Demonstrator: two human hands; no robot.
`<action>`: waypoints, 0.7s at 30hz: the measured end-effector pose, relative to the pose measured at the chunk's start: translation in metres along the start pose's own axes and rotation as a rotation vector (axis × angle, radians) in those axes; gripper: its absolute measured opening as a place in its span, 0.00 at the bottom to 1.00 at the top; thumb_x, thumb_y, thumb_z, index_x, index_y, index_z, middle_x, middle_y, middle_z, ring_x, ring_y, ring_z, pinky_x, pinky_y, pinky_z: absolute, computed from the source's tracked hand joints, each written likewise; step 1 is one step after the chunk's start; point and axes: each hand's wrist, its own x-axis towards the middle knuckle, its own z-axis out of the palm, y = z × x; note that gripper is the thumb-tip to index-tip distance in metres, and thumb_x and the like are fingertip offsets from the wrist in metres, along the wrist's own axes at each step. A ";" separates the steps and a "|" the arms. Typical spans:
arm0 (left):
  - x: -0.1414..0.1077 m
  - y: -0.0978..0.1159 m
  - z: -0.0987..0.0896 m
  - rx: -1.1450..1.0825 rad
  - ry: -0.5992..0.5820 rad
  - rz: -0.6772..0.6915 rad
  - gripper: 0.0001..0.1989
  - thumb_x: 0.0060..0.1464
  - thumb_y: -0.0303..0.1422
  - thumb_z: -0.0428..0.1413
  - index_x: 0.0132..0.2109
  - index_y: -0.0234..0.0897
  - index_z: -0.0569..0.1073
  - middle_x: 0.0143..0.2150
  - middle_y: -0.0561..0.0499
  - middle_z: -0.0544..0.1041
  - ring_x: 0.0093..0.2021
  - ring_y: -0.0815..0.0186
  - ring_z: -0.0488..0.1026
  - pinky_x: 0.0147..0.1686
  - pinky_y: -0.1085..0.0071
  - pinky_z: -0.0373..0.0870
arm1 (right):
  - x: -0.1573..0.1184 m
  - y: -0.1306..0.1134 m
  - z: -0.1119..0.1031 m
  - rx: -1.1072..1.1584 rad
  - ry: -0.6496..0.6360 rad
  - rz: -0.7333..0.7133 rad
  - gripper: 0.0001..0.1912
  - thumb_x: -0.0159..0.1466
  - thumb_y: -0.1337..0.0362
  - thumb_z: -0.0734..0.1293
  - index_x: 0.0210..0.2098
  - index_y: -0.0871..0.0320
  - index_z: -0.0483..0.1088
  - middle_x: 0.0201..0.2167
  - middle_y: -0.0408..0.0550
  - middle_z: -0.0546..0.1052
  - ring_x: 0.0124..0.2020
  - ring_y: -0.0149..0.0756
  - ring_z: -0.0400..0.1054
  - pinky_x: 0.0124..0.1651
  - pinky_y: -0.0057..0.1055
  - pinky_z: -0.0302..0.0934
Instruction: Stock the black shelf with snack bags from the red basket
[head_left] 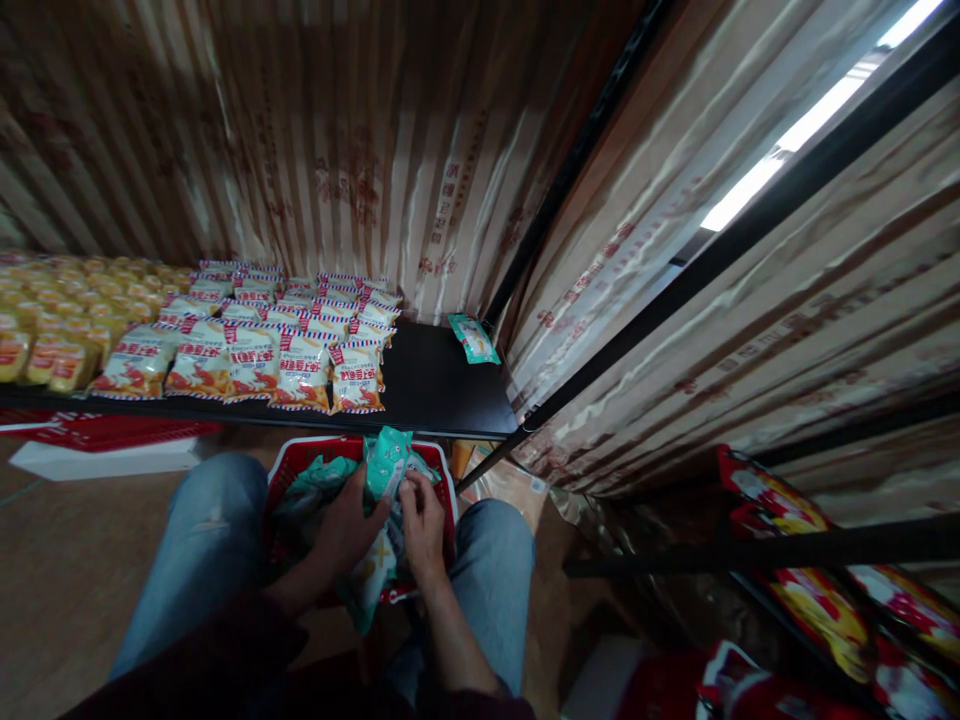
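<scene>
Between my knees stands a red basket (451,490) with a pale rim, filled with teal snack bags (330,470). My left hand (351,525) is closed on one teal snack bag (388,462), held upright over the basket. At the bag's right side, my right hand (421,520) has its fingers curled against the edge, pinching it. A second bag (375,570) with a white and yellow front hangs below my hands, partly hidden by them. On the shelf's right end lies a single teal bag (473,338) against the back corner.
The black shelf (427,385) carries rows of white and red snack bags (251,360) and yellow packages (71,350) to the left. Dark metal posts (600,380) slant at the right. Red and yellow packs (817,610) sit on a lower right rack. Beneath the shelf is a white box (112,458).
</scene>
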 end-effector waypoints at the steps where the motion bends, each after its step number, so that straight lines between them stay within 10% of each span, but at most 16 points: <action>1: -0.002 0.002 0.002 0.015 -0.004 0.043 0.28 0.46 0.40 0.54 0.55 0.35 0.66 0.57 0.37 0.69 0.60 0.50 0.63 0.58 0.55 0.57 | 0.000 0.001 -0.001 0.015 -0.004 -0.006 0.17 0.61 0.54 0.61 0.43 0.56 0.71 0.35 0.47 0.76 0.37 0.37 0.70 0.42 0.30 0.62; 12: -0.009 -0.001 0.012 0.247 0.042 0.545 0.23 0.58 0.34 0.45 0.60 0.37 0.62 0.64 0.40 0.59 0.65 0.55 0.55 0.60 0.52 0.57 | -0.003 0.001 -0.005 0.269 -0.052 0.037 0.24 0.61 0.53 0.63 0.54 0.55 0.65 0.50 0.47 0.73 0.50 0.38 0.67 0.55 0.33 0.57; 21: -0.007 -0.001 0.007 0.187 0.040 0.477 0.23 0.58 0.37 0.45 0.59 0.34 0.63 0.60 0.39 0.65 0.62 0.57 0.60 0.60 0.55 0.58 | 0.009 0.001 -0.007 0.625 0.016 0.158 0.21 0.55 0.58 0.69 0.47 0.55 0.67 0.42 0.44 0.76 0.43 0.38 0.71 0.46 0.33 0.64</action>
